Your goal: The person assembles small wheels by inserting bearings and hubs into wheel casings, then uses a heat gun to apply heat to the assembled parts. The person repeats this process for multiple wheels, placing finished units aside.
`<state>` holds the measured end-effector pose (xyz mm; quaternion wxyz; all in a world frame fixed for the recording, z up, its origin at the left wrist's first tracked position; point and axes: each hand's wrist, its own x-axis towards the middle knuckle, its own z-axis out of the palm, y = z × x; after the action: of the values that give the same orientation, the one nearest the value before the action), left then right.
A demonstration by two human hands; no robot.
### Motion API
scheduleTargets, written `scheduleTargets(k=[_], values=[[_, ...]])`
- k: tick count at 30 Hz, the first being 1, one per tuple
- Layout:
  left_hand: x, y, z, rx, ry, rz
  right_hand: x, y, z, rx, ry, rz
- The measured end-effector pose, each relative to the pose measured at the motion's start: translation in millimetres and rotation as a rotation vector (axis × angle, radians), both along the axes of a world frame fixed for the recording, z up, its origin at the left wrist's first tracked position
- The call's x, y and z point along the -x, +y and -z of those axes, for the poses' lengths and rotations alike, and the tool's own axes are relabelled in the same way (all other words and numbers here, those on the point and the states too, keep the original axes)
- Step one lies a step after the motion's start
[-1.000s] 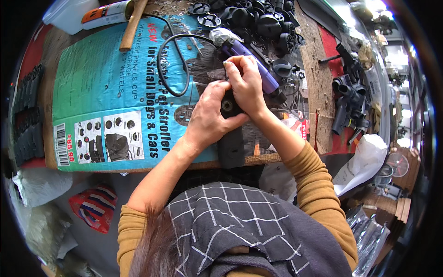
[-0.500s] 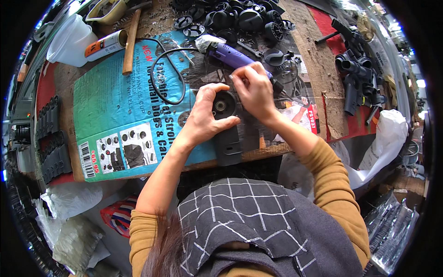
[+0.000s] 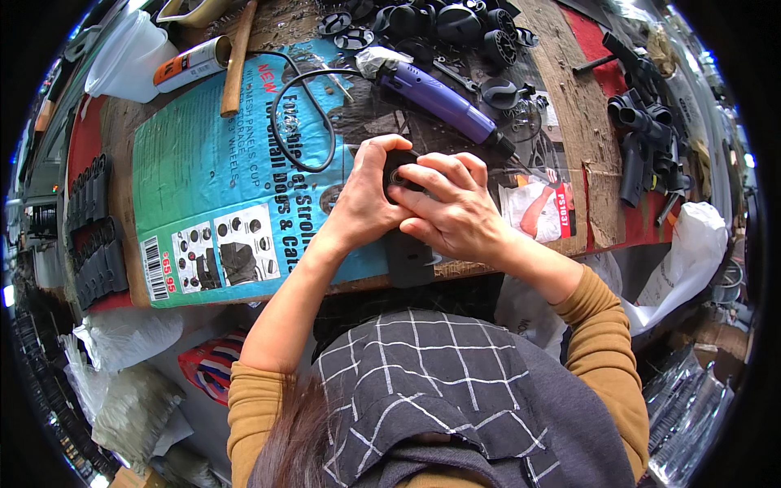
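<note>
A black round plastic part [image 3: 400,159] with a metal bearing at its middle lies at the table's near edge. From it a flat black plate [image 3: 409,264] extends towards me. My left hand [image 3: 366,195] curls round the left side of the round part and grips it. Bent over its top and right side is my right hand [image 3: 455,199], its fingertips pressed at the bearing. Any small piece under those fingers is hidden. Just beyond my hands lies a purple electric screwdriver [image 3: 438,104], its bit pointing to the right and its black cord [image 3: 279,114] looped on the left.
Flattened printed cardboard [image 3: 203,175] covers the table. Black wheels and caps [image 3: 460,24] pile up at the back. A wooden-handled hammer [image 3: 238,65], an orange-white can [image 3: 191,63] and a white tub [image 3: 128,61] stand back left. Black tube fittings [image 3: 643,138] lie at right, black brackets [image 3: 98,244] at left.
My right hand has come down and left from above the screwdriver's side onto the round part, covering its bearing. My left hand keeps its grip. The whole view has shifted slightly.
</note>
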<state>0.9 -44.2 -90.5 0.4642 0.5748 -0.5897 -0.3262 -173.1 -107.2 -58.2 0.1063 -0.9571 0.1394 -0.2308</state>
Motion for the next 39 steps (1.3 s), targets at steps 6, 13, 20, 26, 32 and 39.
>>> scheduleTargets(k=[6, 13, 20, 26, 32, 39], values=[[1.6, -1.1, 2.1, 0.044, -0.024, -0.018, 6.3, 0.0, 0.5, 0.002, 0.055, 0.064], [2.4, -1.3, 0.5, 0.088, -0.058, -0.048, 8.6, -7.6, -8.4, -0.111, 0.036, 0.056], [12.3, -5.6, -4.6, -0.098, 0.142, -0.154, 23.8, -43.3, -6.1, -0.129, -0.057, 0.275], [17.3, -4.2, 3.1, -0.002, 0.142, -0.175, 16.4, -34.5, 22.2, -0.106, 0.112, 0.162], [16.5, -0.4, 5.4, 0.308, -0.013, -0.176, 9.5, -34.9, 4.1, -0.821, -0.054, 0.366], [17.4, 2.0, 5.0, 0.277, -0.034, -0.194, -8.7, -23.0, -15.7, -1.082, -0.155, 0.338]])
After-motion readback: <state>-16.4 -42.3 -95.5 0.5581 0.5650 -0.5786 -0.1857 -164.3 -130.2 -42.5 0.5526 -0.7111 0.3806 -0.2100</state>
